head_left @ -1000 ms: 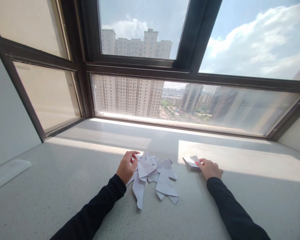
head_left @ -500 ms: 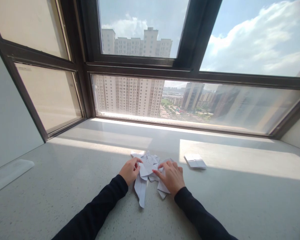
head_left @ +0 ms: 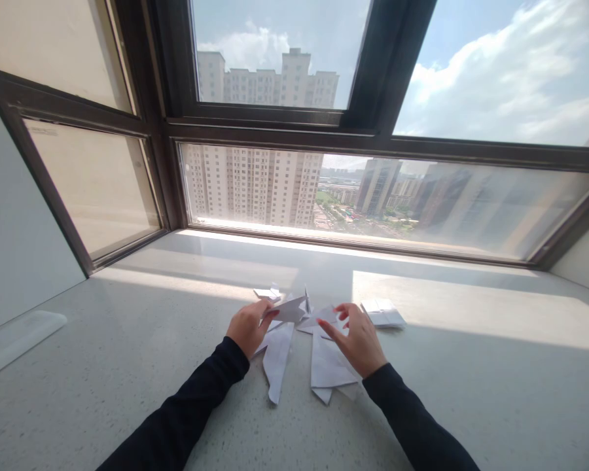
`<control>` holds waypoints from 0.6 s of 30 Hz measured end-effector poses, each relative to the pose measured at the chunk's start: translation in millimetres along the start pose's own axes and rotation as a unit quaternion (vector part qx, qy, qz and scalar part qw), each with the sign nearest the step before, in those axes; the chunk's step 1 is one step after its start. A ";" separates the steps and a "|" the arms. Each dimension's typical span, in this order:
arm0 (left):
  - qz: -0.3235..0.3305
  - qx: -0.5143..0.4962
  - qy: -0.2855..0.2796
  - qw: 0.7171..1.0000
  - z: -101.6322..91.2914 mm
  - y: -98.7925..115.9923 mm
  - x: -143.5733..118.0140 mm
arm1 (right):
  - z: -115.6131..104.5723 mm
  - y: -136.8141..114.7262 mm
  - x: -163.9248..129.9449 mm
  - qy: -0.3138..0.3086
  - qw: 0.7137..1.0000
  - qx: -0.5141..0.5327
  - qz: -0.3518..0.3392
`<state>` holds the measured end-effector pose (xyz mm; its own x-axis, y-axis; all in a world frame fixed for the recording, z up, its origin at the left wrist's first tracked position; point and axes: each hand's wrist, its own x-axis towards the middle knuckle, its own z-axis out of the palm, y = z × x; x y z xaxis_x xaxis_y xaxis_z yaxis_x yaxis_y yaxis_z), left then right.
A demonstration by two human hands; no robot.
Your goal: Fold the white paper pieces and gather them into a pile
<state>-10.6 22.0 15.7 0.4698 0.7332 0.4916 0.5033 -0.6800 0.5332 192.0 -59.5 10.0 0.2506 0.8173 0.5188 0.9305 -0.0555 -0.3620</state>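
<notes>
My left hand (head_left: 248,328) pinches a folded piece of white paper (head_left: 290,310) between thumb and fingers, raised a little above the other pieces. My right hand (head_left: 360,339) hovers to the right with thumb and fingers apart, close to a pointed paper piece (head_left: 317,319) but not visibly gripping it. Below the hands lie a long folded white strip (head_left: 277,363) and a wider folded paper (head_left: 330,366) with more corners under it. A small folded piece (head_left: 267,294) rests just beyond my left hand.
A flat folded paper stack (head_left: 383,313) lies right of my right hand on the pale speckled sill (head_left: 177,307). A white slab (head_left: 22,340) sits at the far left. Dark window frames (head_left: 275,131) border the sill's back; tall buildings show outside.
My hands have moved apart, the right one going rightward. The paper between them is now lifted in my left hand alone. The loose pieces beneath have spread out.
</notes>
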 end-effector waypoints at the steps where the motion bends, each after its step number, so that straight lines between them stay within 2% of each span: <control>1: -0.033 -0.046 0.009 0.998 0.6 -2.1 0.9 | 0.6 4.3 -1.0 -0.057 0.998 -0.026 0.008; 3: -0.081 -0.158 0.015 0.984 1.9 -5.7 3.2 | 0.8 10.1 -3.0 -0.162 0.985 -0.066 -0.001; 4: -0.098 -0.210 0.013 0.973 2.8 -6.9 4.3 | 0.4 10.7 -3.5 -0.195 0.978 -0.071 -0.007; 7: -0.121 -0.316 -0.016 0.941 6.0 -7.2 6.5 | -3.5 3.2 -2.0 -0.224 0.974 -0.016 -0.019; 9: -0.120 -0.350 -0.046 0.928 8.5 -4.6 5.9 | -8.0 -6.8 0.0 -0.207 0.976 0.039 -0.046; 11: -0.109 -0.366 -0.090 0.920 11.0 0.2 3.2 | -12.7 -17.2 0.6 -0.167 0.979 0.049 -0.105; 15: -0.065 -0.370 -0.230 0.898 17.4 13.4 -7.4 | -18.8 -32.1 -3.7 -0.068 0.971 -0.031 -0.228; 18: -0.042 -0.358 -0.284 0.888 22.7 21.5 -14.9 | -19.6 -36.6 -7.4 -0.036 0.967 -0.057 -0.245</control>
<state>9.7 -3.6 4.2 0.8455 0.5225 0.1106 0.0587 -0.2967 0.9531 161.4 -74.8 34.6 -0.2431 0.7995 0.5493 0.9574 0.2889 0.0032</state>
